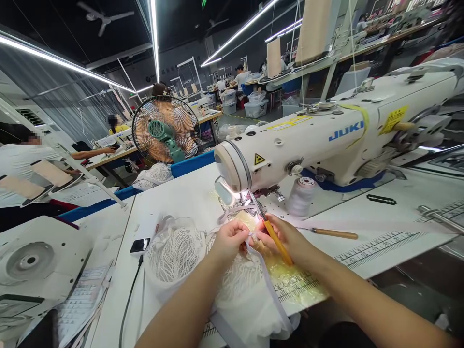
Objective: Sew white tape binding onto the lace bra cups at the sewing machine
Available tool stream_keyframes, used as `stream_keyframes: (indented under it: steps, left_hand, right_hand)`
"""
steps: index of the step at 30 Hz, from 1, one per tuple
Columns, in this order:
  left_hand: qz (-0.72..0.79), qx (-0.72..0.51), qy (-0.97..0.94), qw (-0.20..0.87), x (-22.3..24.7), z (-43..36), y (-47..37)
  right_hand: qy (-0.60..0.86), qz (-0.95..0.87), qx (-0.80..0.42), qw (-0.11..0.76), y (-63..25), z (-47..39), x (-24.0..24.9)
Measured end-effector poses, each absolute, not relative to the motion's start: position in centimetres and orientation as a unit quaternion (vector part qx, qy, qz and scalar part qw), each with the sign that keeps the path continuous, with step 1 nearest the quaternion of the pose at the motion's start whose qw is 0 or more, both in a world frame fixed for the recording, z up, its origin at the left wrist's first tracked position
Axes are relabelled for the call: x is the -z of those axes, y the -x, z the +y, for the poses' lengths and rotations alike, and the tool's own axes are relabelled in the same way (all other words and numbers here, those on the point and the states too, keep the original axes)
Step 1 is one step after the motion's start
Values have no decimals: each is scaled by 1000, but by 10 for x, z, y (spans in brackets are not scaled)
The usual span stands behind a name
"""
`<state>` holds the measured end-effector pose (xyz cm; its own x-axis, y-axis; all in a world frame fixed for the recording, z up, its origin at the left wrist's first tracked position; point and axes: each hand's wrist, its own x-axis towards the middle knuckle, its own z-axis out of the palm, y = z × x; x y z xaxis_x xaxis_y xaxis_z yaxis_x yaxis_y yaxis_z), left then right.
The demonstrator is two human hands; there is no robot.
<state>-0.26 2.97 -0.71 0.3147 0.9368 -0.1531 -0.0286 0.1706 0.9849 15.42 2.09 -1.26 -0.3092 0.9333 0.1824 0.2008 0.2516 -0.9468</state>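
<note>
Near the sewing machine's needle area, my left hand [231, 239] is closed, pinching the edge of a white lace garment [243, 280] with pale lilac edging. Its two rounded lace parts look like bra cups [176, 253]. My right hand [281, 234] is closed as well, its fingertips meeting the left ones at the edging. An orange-handled tool [278, 243] with a thin metal shaft lies along that hand, its tip pointing up to the machine head. What kind of tool it is, I cannot make out. The fingers hide the exact spot where the fabric is pinched.
A white JUKI sewing machine [308, 140] spans the table, its lamp lit. Beside it stand a thread cone [302, 197] and a wooden-handled tool [335, 234]. A small black-screened device [140, 245] with a cable lies left. Behind the table is a large fan [166, 128].
</note>
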Motion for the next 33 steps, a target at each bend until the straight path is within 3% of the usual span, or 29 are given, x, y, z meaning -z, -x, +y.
stream_keyframes:
  steps: [11,23,33]
  left_hand:
    - [439,-364,-553,607,7,29,5]
    - [517,-403,-598,461,5,23,-2]
    - [481,-413,-510,581,4,27,0]
  right_hand:
    - [415,-668,-453,420,-156,20,12]
    - [473,-667,-348,459,-157,20,24]
    - [474,-661,-370,449,-156,27,31]
